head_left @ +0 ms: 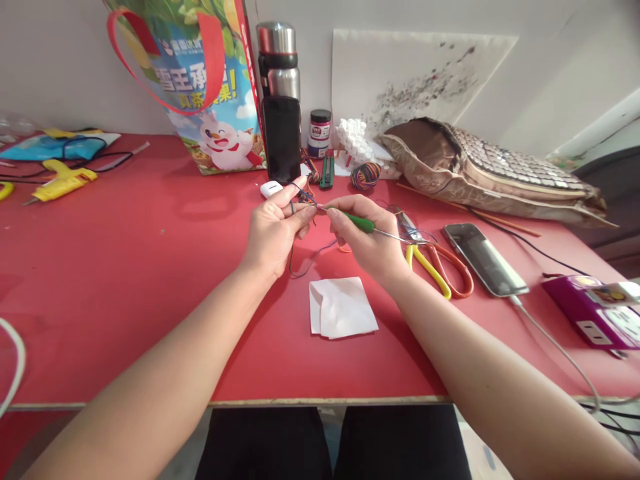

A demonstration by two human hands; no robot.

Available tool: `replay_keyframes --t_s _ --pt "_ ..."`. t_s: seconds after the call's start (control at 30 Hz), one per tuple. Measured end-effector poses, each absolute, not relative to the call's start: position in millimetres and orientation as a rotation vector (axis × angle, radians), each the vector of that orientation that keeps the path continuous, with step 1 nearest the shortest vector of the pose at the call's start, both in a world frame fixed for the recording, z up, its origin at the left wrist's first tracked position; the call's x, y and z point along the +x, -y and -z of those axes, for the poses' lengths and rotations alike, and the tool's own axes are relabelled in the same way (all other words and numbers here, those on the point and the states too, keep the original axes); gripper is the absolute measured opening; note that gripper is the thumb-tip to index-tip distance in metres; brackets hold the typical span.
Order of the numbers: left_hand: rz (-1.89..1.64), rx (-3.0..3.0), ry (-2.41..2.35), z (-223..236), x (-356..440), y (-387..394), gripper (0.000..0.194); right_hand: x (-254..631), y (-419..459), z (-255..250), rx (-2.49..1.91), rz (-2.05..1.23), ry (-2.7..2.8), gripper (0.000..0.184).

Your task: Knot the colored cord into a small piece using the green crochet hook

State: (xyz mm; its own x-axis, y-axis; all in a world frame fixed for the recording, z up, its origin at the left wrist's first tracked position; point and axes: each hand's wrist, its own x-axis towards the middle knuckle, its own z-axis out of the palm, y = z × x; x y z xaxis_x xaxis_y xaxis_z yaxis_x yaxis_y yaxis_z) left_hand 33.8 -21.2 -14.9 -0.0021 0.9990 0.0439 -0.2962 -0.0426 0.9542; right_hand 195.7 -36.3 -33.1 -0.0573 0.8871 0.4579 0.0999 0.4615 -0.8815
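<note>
My left hand (274,233) pinches a small piece of dark, multicoloured yarn work (317,206) between thumb and fingers, its index finger raised with yarn around it. My right hand (373,237) is closed around a crochet hook with a green grip (361,223). The hook's tip meets the yarn work at the left fingertips, and its metal shank sticks out behind the right hand. A loose dark strand (313,257) loops down below the hands. Behind them sits a multicoloured yarn ball (366,175). Fingers hide most of the worked piece.
A folded white tissue (343,307) lies in front on the red table (150,280). Scissors (443,270), a phone on a cable (485,260) and a purple power strip (595,310) are to the right. An upright phone (282,140) leans on a flask (278,47). A glue gun (63,180) lies left.
</note>
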Motion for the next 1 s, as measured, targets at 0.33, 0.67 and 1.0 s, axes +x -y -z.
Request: replay_keyframes --t_s 0.33,0.67,1.0 --pt "-1.409 0.985 -1.003 14 37 25 0.054 197 41 32 -0.908 -0.706 1.609 0.022" --pt "-1.356 0.839 -1.011 12 33 23 0.039 199 39 37 -0.893 -0.63 1.662 0.024" --pt "-1.296 0.817 -0.993 9 34 27 0.025 193 38 48 -0.792 -0.184 1.809 0.012"
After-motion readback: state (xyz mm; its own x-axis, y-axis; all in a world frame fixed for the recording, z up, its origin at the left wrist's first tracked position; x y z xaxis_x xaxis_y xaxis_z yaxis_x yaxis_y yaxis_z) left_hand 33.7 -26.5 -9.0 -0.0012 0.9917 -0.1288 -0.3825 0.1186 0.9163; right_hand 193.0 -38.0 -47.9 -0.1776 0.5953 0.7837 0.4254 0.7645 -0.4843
